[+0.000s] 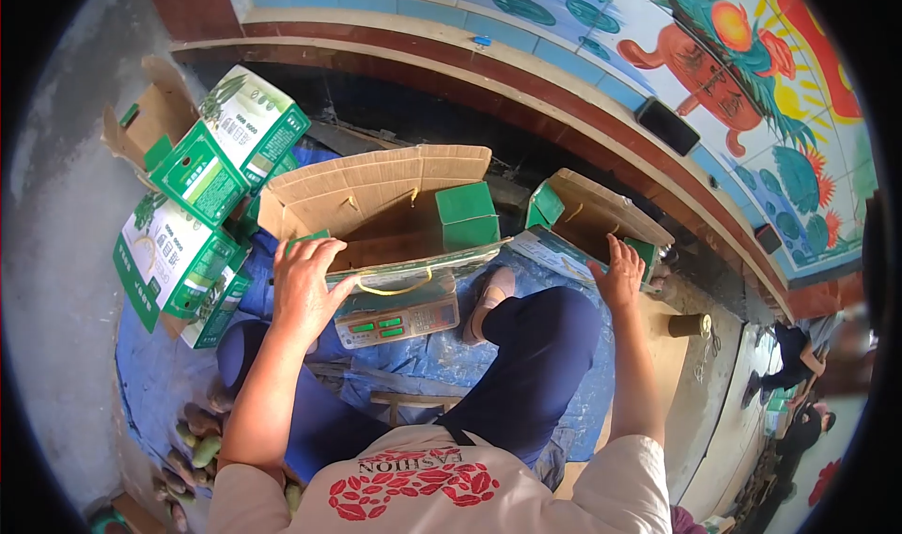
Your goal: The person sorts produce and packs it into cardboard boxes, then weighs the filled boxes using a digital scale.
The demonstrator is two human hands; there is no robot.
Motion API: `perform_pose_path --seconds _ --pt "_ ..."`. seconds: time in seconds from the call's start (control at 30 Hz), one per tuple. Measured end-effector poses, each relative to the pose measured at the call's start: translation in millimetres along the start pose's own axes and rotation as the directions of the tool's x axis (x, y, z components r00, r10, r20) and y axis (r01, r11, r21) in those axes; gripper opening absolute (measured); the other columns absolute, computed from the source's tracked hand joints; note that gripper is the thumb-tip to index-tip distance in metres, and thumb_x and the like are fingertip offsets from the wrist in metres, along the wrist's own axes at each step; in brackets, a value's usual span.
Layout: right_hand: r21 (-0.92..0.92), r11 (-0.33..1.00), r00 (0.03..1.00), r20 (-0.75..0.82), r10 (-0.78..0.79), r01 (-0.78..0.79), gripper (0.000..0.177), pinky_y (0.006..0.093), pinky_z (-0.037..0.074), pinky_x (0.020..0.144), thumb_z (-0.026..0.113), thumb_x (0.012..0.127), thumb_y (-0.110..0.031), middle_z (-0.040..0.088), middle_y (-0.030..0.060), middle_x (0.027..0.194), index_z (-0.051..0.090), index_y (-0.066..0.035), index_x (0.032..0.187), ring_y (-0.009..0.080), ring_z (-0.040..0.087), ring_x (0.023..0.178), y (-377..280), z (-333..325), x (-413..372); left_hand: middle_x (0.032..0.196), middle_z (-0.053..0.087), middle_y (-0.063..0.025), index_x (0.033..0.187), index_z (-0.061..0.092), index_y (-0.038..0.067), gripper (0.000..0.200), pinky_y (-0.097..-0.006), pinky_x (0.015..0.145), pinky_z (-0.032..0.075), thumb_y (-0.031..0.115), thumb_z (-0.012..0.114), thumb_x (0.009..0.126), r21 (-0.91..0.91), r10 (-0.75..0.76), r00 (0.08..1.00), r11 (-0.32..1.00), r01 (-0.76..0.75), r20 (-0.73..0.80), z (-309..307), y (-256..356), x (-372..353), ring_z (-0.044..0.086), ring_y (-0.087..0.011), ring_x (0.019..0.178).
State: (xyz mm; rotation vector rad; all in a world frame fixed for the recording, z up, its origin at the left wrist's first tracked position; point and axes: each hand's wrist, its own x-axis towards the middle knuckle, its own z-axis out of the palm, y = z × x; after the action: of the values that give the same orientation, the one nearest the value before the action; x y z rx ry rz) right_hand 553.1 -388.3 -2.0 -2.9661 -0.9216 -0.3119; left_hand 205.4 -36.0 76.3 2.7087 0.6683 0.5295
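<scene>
An open-topped cardboard box (376, 196) with green printed flaps and a yellow cord handle stands in front of me. It appears to rest on a digital scale (399, 325) with green displays. My left hand (308, 276) lies at the box's near left corner, fingers apart over the green flap and thumb toward the handle. To the right is a smaller-looking open box (601, 216), also with cord handles. My right hand (620, 276) is at its near rim with fingers spread. Neither hand is wrapped round anything.
Green and white cartons (178, 252) are piled at the left on a blue tarp (442, 356). Several oblong produce pieces (205, 451) lie at lower left. A dark phone (667, 126) is on the tiled ledge. A can (690, 325) stands at right; other people are farther right.
</scene>
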Motion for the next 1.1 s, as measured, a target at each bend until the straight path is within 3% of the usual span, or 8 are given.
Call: perform_pose_path --seconds 0.13,0.17,0.3,0.5,0.6,0.73,0.93,1.1 --pt "0.216 0.965 0.984 -0.128 -0.124 0.150 0.058 0.0447 0.037 0.098 0.072 0.077 -0.028 0.055 0.0152 0.124 0.050 -0.008 0.127 0.0337 0.050 0.116 -25 -38 20 0.106 0.063 -0.0095 0.106 0.063 0.007 0.044 -0.0458 0.102 0.031 0.022 0.079 0.068 0.021 0.004 0.999 1.000 -0.005 0.045 1 -2 -3 0.055 -0.0266 0.106" --pt "0.241 0.951 0.974 -0.158 -0.161 0.196 0.047 0.0418 0.042 0.094 0.069 0.080 -0.024 0.057 0.0171 0.120 0.055 -0.005 0.121 0.0348 0.053 0.111 -38 -51 25 0.106 0.063 -0.0096 0.105 0.063 0.007 0.043 -0.0462 0.102 0.031 0.022 0.079 0.068 0.028 0.008 0.999 1.000 -0.009 0.045 1 -2 -3 0.055 -0.0267 0.106" --pt "0.480 0.836 0.951 0.009 -0.309 0.267 0.038 0.0395 0.045 0.092 0.067 0.081 -0.018 0.060 0.0187 0.113 0.059 -0.003 0.115 0.0342 0.056 0.106 -113 -122 34 0.098 0.063 -0.0078 0.099 0.064 0.010 0.034 -0.0479 0.102 0.031 0.021 0.077 0.070 0.108 -0.030 0.997 0.994 0.022 0.074 6 -10 -8 0.057 -0.0258 0.101" --pt "0.611 0.557 0.689 0.026 -0.724 0.563 0.044 0.0405 0.041 0.097 0.071 0.076 -0.019 0.060 0.0152 0.115 0.059 -0.005 0.115 0.0318 0.054 0.112 -204 -140 25 0.077 0.063 -0.0054 0.078 0.062 0.013 0.006 -0.0471 0.090 0.040 0.018 0.062 0.080 0.149 0.008 0.996 0.989 -0.022 0.093 20 -23 -14 0.061 -0.0251 0.084" --pt "0.559 0.530 0.599 0.072 -0.798 0.638 0.048 0.0392 0.044 0.096 0.073 0.074 -0.015 0.061 0.0134 0.117 0.057 -0.007 0.119 0.0310 0.052 0.115 -232 -121 24 0.076 0.063 -0.0056 0.076 0.062 0.012 0.006 -0.0464 0.088 0.041 0.017 0.062 0.079 0.149 0.022 0.994 0.988 -0.038 0.105 20 -22 -16 0.061 -0.0254 0.083" --pt "0.481 0.655 0.633 0.238 -0.737 0.583 0.039 0.0374 0.049 0.084 0.072 0.074 -0.016 0.063 0.0108 0.106 0.061 -0.010 0.111 0.0287 0.061 0.098 -247 -95 22 0.071 0.061 -0.0065 0.071 0.062 0.012 0.008 -0.0438 0.083 0.042 0.017 0.063 0.077 0.107 0.036 0.997 0.993 -0.044 0.072 18 -21 -19 0.062 -0.0261 0.079" --pt "0.380 0.657 0.648 0.173 -0.742 0.651 0.009 0.0381 0.051 0.071 0.062 0.082 -0.014 0.065 0.0092 0.083 0.067 -0.011 0.089 0.0276 0.064 0.081 -247 -72 23 0.069 0.061 -0.0067 0.070 0.061 0.011 0.011 -0.0414 0.079 0.042 0.018 0.065 0.077 0.064 0.035 0.997 0.997 -0.039 0.062 14 -16 -19 0.062 -0.0255 0.076" --pt "0.389 0.680 0.660 0.209 -0.722 0.622 0.011 0.0380 0.052 0.074 0.065 0.080 -0.015 0.066 0.0095 0.087 0.066 -0.009 0.089 0.0280 0.064 0.084 -250 -73 24 0.067 0.060 -0.0052 0.071 0.060 0.011 0.013 -0.0385 0.076 0.042 0.019 0.068 0.075 0.095 0.045 0.999 0.994 -0.048 0.029 14 -15 -19 0.060 -0.0247 0.073"
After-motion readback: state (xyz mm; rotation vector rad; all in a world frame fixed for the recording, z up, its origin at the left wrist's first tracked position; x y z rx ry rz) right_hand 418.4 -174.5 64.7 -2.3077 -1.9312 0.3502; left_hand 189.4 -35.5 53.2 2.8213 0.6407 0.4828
